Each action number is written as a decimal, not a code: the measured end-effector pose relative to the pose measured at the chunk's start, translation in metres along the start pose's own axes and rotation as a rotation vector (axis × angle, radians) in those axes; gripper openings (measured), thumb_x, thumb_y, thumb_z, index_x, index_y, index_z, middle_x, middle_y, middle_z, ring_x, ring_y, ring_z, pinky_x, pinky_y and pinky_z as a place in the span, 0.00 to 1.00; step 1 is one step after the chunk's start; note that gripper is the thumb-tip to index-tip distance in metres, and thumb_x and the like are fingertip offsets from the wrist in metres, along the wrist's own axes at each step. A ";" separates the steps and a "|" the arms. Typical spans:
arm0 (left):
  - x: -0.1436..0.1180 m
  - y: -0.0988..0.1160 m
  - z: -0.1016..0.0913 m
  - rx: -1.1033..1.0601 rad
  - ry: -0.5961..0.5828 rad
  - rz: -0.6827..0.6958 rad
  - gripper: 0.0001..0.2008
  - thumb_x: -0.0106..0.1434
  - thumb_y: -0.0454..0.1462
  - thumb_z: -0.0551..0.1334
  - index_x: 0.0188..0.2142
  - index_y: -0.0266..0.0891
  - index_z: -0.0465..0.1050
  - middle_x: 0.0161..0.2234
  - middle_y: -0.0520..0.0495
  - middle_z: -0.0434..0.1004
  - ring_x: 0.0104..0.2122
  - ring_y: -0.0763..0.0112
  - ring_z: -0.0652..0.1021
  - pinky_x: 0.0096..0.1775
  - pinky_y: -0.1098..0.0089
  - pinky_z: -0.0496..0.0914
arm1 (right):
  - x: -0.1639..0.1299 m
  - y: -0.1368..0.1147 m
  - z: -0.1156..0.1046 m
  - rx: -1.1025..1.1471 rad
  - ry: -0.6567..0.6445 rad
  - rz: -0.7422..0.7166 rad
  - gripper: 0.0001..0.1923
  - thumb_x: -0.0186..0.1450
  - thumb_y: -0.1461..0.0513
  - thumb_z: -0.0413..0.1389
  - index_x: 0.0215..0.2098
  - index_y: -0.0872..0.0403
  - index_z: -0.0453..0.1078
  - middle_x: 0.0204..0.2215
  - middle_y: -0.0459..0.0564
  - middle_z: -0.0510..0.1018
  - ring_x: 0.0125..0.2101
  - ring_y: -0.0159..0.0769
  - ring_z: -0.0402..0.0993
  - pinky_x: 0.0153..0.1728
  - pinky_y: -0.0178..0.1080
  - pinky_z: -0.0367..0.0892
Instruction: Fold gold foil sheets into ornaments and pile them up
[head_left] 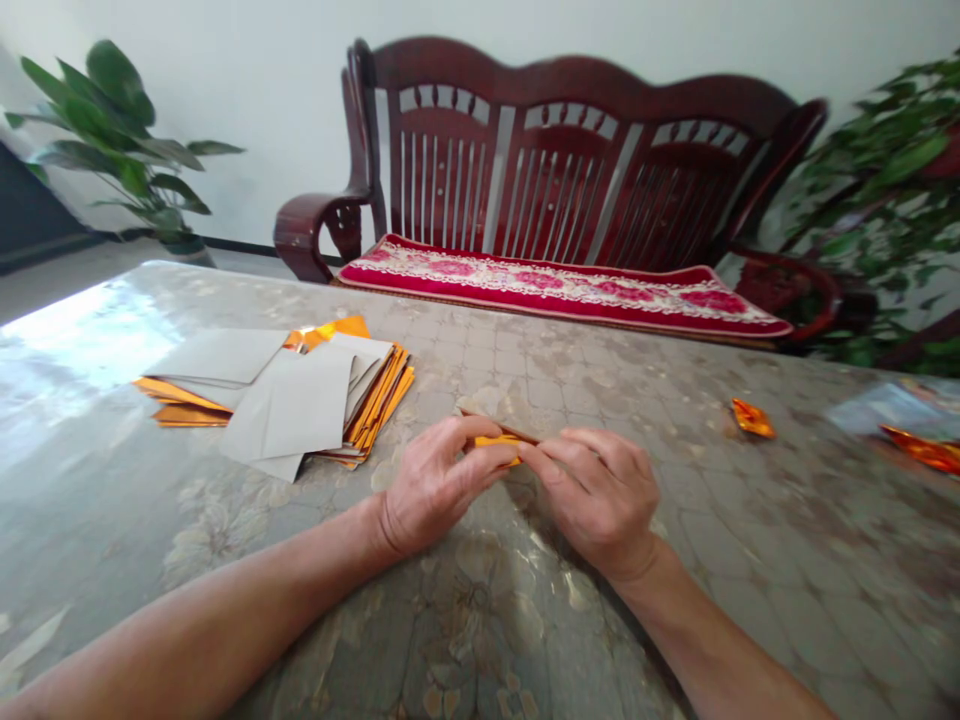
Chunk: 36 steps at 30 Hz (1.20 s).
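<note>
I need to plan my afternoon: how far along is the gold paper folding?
Done: one folded gold piece lies on the table, with perhaps another at the right edge. In hand: the left hand and right hand pinch a gold sheet. Left: a sizeable stack of sheets, so early days.
</note>
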<state>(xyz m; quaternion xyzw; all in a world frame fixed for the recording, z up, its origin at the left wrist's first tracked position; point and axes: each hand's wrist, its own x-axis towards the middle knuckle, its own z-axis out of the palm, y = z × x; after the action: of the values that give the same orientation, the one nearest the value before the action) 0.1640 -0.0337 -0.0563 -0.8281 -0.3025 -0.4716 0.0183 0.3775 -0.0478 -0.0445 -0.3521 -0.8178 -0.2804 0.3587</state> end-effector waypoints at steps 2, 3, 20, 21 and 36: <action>0.003 -0.003 -0.001 -0.004 0.001 0.036 0.06 0.68 0.33 0.61 0.43 0.43 0.76 0.38 0.48 0.77 0.36 0.73 0.77 0.39 0.72 0.73 | 0.000 0.000 -0.002 0.001 0.025 -0.021 0.13 0.64 0.66 0.62 0.47 0.48 0.76 0.37 0.42 0.83 0.44 0.39 0.72 0.50 0.44 0.65; 0.003 -0.004 -0.002 -0.015 0.004 0.058 0.06 0.68 0.32 0.61 0.42 0.42 0.76 0.37 0.49 0.77 0.35 0.73 0.76 0.38 0.72 0.73 | 0.000 0.001 -0.004 0.001 0.038 -0.033 0.14 0.64 0.66 0.63 0.47 0.48 0.76 0.37 0.42 0.83 0.44 0.40 0.72 0.50 0.44 0.65; 0.005 -0.023 0.005 0.149 -0.402 -0.092 0.11 0.71 0.40 0.58 0.38 0.42 0.79 0.34 0.48 0.79 0.37 0.65 0.75 0.41 0.65 0.70 | -0.015 0.009 0.010 0.163 -0.358 0.256 0.06 0.68 0.61 0.58 0.39 0.48 0.78 0.32 0.46 0.80 0.37 0.38 0.69 0.39 0.40 0.61; 0.005 -0.023 0.006 0.156 -0.440 -0.114 0.12 0.71 0.40 0.57 0.38 0.42 0.79 0.33 0.48 0.78 0.36 0.65 0.74 0.40 0.65 0.70 | -0.016 0.010 0.011 0.199 -0.392 0.281 0.06 0.68 0.60 0.58 0.39 0.48 0.78 0.33 0.47 0.80 0.37 0.38 0.69 0.39 0.40 0.61; 0.009 -0.027 0.011 0.088 -0.581 -0.368 0.12 0.71 0.40 0.57 0.34 0.41 0.76 0.32 0.50 0.77 0.36 0.67 0.74 0.40 0.68 0.66 | -0.014 0.014 0.017 0.392 -0.609 0.616 0.11 0.69 0.58 0.55 0.34 0.48 0.78 0.32 0.46 0.81 0.37 0.39 0.69 0.38 0.39 0.63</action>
<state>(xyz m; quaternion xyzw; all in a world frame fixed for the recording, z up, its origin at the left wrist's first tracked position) 0.1613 -0.0037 -0.0624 -0.8578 -0.4592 -0.1983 -0.1183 0.3890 -0.0324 -0.0620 -0.5698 -0.7809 0.1146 0.2286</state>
